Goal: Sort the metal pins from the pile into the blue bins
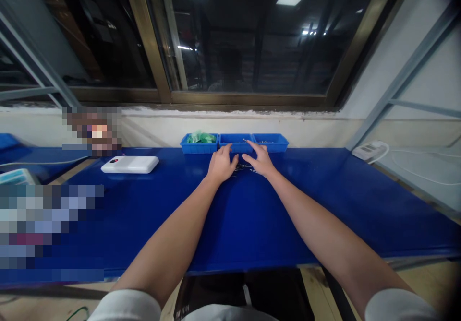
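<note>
Several thin, screw-like metal pieces [243, 166] lie loose on the blue tabletop, between and just under my hands. My left hand [220, 164] is at their left side, thumb apart from the fingers, which reach toward the front wall of the middle blue bin [236, 137]. From the right, my right hand [262, 161] reaches in, thumb and forefinger spread; its forefinger overlaps the rim of the middle bin. A tiny bright speck shows at that fingertip, too small to name. Neither hand visibly grips anything. Small pieces also lie inside the right blue bin [277, 147].
Green plastic packets [201, 137] fill the left blue bin [184, 144]. A white power bank-like device [129, 164] rests on the blue table [151, 234] at left. A white power strip [370, 150] with a cable sits at the right by a metal post. A window stands behind.
</note>
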### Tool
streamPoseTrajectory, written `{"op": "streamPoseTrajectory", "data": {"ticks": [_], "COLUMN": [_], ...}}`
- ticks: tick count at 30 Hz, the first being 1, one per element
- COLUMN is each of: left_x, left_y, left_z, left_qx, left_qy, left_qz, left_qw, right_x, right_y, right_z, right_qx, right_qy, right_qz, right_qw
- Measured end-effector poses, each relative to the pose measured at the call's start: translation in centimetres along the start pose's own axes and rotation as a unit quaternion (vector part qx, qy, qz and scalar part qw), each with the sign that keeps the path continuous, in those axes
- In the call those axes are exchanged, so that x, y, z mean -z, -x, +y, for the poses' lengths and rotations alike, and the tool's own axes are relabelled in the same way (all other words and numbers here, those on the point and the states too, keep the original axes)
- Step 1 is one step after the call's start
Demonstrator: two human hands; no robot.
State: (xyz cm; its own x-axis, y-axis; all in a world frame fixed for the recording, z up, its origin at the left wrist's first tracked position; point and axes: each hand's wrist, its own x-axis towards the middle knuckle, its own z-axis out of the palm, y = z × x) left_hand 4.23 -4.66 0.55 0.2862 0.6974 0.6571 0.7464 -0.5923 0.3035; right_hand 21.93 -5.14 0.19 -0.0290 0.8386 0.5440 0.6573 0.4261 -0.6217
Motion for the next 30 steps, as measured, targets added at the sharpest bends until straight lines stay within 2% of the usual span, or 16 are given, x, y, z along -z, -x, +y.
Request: {"op": "streamPoseTrajectory", "data": {"ticks": [5,11,16,21,23,27,30], "left_x": [0.0,-0.2,-0.3,0.0,0.1,0.3,0.3], "left_y": [0.2,0.5,0.6,1.0,1.2,1.4,1.4], "left_z": [0.4,0.8,0.6,0.7,0.7,0.6,0.5], "left_qx": [0.023,0.037,0.024,-0.027,-0.032,-0.012,0.006], "left_qy": [-0.003,-0.033,-0.064,-0.101,-0.112,-0.125,-0.125], "left_qz": [-0.027,-0.077,-0.122,-0.167,-0.190,-0.241,-0.264], "left_qw": [0.999,0.996,0.990,0.980,0.975,0.962,0.956], "right_x": [-0.3,-0.7,-0.9,-0.2,0.5,1.9,2.4], "right_y": [-0.5,-0.6,-0.5,-0.1,0.3,0.9,1.0], "right_z": [0.0,1.3,1.8,0.7,0.1,-0.4,-0.4], "right_qx": [-0.034,-0.038,-0.014,0.029,0.011,-0.050,-0.062], "right_qy": [0.120,0.149,0.153,0.166,0.175,0.209,0.223], "right_qz": [-0.038,-0.072,-0.054,-0.005,-0.033,-0.147,-0.201], "right_qw": [0.992,0.985,0.987,0.986,0.984,0.965,0.952]}}
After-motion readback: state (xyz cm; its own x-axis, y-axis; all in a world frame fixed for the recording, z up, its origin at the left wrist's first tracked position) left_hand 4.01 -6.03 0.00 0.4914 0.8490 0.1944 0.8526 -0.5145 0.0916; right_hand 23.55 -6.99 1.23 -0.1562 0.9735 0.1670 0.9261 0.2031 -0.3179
